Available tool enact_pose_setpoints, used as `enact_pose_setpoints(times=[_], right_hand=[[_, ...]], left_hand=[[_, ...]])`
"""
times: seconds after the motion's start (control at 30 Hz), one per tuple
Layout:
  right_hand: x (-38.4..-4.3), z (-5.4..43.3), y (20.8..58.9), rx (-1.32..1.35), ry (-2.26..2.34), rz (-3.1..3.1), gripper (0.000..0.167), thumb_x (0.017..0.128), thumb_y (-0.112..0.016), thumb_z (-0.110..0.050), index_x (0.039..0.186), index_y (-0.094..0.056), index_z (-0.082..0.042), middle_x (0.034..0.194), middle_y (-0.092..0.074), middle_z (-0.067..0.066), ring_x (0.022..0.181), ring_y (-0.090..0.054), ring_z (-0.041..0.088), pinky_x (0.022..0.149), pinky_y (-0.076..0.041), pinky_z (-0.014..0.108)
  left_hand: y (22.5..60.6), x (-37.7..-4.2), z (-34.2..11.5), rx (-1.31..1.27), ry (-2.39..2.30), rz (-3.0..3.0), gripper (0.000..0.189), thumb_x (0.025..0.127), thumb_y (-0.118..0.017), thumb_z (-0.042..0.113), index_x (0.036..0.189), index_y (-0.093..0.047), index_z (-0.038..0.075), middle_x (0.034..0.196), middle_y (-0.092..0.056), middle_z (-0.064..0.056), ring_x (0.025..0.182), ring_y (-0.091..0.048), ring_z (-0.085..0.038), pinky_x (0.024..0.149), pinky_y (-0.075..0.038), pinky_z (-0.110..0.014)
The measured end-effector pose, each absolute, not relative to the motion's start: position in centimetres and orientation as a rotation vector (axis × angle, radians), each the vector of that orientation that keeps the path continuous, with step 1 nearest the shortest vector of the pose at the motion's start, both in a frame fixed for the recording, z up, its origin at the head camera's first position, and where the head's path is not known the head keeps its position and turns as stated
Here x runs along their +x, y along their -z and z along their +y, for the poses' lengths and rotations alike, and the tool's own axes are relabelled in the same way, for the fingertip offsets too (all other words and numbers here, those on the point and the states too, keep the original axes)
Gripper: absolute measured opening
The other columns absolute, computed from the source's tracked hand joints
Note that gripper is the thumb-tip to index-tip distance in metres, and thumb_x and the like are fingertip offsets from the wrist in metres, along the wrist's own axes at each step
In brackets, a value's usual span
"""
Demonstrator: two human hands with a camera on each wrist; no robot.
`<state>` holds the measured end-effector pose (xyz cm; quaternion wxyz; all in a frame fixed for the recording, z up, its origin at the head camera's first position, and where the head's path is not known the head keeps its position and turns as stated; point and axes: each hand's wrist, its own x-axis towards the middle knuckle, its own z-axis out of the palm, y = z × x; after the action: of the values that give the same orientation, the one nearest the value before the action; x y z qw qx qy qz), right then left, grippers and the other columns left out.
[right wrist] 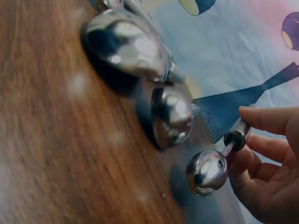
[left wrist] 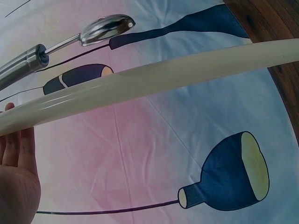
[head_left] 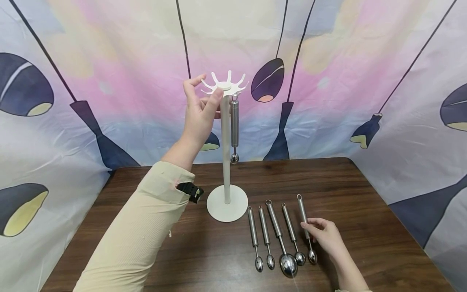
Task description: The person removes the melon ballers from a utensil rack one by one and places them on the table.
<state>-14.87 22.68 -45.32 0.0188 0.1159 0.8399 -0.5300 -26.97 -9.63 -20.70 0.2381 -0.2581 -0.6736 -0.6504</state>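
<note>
At the top of a white hook stand [head_left: 226,142] my left hand [head_left: 198,107] holds the hooked crown, thumb near its hub and index finger at a hook's tip. Other left fingers [left wrist: 19,149] show behind the post in the left wrist view. A steel melon baller [head_left: 234,123] hangs from a hook, scoop down. On the right, my right hand [head_left: 326,235] pinches the handle of another melon baller [right wrist: 208,172] between thumb and fingers. Its scoop appears slightly raised from the table in the right wrist view.
Left of the pinched one, several steel scoops lie in a row on the brown table [head_left: 365,202], including a large scoop [head_left: 288,265] and a small one [head_left: 259,263]. The stand's round base [head_left: 237,207] is beside them. A patterned cloth [head_left: 146,81] hangs behind.
</note>
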Motion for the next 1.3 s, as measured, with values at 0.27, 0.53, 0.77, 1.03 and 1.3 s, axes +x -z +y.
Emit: enact_pose_setpoints(times=[0.27, 0.53, 0.77, 1.03, 1.3], right_hand=[[-15.2, 23.0, 46.2, 0.386, 1.568, 2.609, 0.041, 0.088, -0.072, -0.022, 0.116, -0.066, 0.008, 0.078, -0.062, 0.001, 0.058, -0.051, 0.013, 0.061, -0.044, 0.028], [-15.6, 23.1, 46.9, 0.383, 1.502, 2.635, 0.039, 0.087, -0.073, -0.024, 0.111, -0.068, 0.006, 0.07, -0.055, -0.002, 0.056, -0.05, 0.012, 0.058, -0.044, 0.028], [-16.0, 22.9, 46.9, 0.356, 1.399, 2.724, 0.037, 0.085, -0.075, -0.025, 0.105, -0.07, 0.006, 0.07, -0.059, -0.001, 0.054, -0.051, 0.014, 0.053, -0.044, 0.028], [-16.1, 22.9, 47.0, 0.359, 1.311, 2.775, 0.036, 0.084, -0.076, -0.027, 0.101, -0.07, 0.004, 0.074, -0.065, 0.001, 0.054, -0.054, 0.014, 0.053, -0.045, 0.029], [-16.2, 22.9, 47.1, 0.344, 1.28, 2.795, 0.032, 0.082, -0.078, -0.028, 0.095, -0.07, 0.0, 0.07, -0.063, -0.002, 0.052, -0.055, 0.014, 0.054, -0.045, 0.029]], left_hand=[[20.7, -26.9, -9.7, -0.71, 1.798, -1.837, 0.069, 0.086, -0.058, 0.046, 0.14, -0.025, 0.017, 0.087, -0.072, -0.005, 0.078, -0.072, -0.015, 0.076, -0.06, -0.034], [20.7, -27.0, -9.6, -0.716, 1.816, -1.831, 0.068, 0.087, -0.058, 0.044, 0.14, -0.025, 0.017, 0.088, -0.073, -0.004, 0.075, -0.072, -0.013, 0.075, -0.06, -0.034], [20.6, -26.9, -9.5, -0.71, 1.815, -1.824, 0.067, 0.087, -0.058, 0.042, 0.139, -0.025, 0.016, 0.087, -0.072, -0.005, 0.075, -0.072, -0.012, 0.074, -0.06, -0.033], [20.7, -27.0, -9.5, -0.706, 1.815, -1.825, 0.068, 0.086, -0.058, 0.044, 0.139, -0.026, 0.017, 0.088, -0.072, -0.008, 0.074, -0.072, -0.013, 0.074, -0.06, -0.034], [20.7, -27.1, -9.6, -0.702, 1.806, -1.824, 0.068, 0.086, -0.058, 0.045, 0.139, -0.026, 0.017, 0.087, -0.072, -0.006, 0.073, -0.072, -0.012, 0.073, -0.06, -0.033]])
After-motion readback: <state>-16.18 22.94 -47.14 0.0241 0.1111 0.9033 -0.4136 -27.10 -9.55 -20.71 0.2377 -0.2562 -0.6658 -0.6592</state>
